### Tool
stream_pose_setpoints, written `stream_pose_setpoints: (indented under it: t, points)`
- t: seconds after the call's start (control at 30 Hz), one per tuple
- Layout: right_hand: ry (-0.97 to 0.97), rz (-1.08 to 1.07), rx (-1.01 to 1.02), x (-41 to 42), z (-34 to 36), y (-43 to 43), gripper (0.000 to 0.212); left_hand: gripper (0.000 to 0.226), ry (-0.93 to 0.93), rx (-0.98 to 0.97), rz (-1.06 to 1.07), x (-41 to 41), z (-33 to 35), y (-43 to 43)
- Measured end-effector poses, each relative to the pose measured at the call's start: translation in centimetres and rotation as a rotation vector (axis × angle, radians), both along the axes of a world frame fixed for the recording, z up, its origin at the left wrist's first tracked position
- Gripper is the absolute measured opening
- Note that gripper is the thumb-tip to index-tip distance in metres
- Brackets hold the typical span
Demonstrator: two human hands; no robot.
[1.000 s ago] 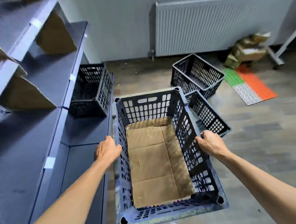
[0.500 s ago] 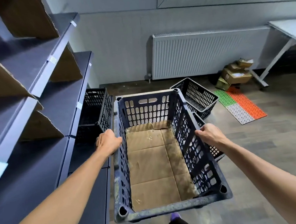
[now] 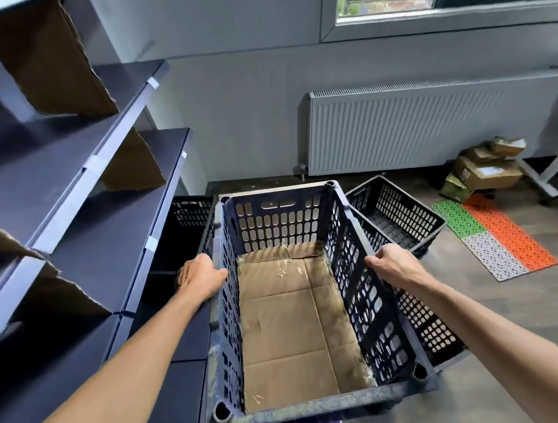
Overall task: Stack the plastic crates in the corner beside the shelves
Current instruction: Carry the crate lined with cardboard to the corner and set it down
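Note:
I hold a dark perforated plastic crate [image 3: 271, 218] lined with brown cardboard, lifted in front of me. My left hand [image 3: 200, 276] grips its left rim and my right hand [image 3: 394, 264] grips its right rim. Another black crate [image 3: 189, 217] stands on the floor in the corner beside the dark shelves [image 3: 80, 179], partly hidden behind the held crate. Two more black crates lie on the floor to the right: one [image 3: 400, 216] near the radiator, the other [image 3: 427, 326] under my right forearm.
A white radiator [image 3: 430, 124] runs along the far wall under a window. Cardboard boxes [image 3: 486, 170] sit by a grey table leg at right. An orange, green and white mat [image 3: 497, 239] lies on the wooden floor. Cardboard dividers stand on the shelves.
The view has tilted upward and I have moved closer to the corner. The held crate sits higher against the wall, hiding more of the corner crate. Both hands keep their grip.

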State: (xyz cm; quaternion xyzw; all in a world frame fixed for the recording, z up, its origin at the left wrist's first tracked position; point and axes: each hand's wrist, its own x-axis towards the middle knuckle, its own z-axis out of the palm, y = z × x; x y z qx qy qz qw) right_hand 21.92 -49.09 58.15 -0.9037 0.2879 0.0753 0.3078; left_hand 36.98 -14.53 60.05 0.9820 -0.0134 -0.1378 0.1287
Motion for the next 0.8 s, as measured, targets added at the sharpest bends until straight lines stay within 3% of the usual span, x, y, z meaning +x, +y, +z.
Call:
stream_pose_setpoints:
  t: [0.43,0.8]
  points:
    - [0.007,-0.009,-0.091,12.0,2.9,-5.9,0.036,0.03,-0.008,-0.033,0.048,10.6,1.5,-5.7]
    - [0.054,-0.083,-0.084,24.8,2.1,-6.5,0.032,0.032,0.031,-0.04,-0.024,26.5,-0.1,-7.6]
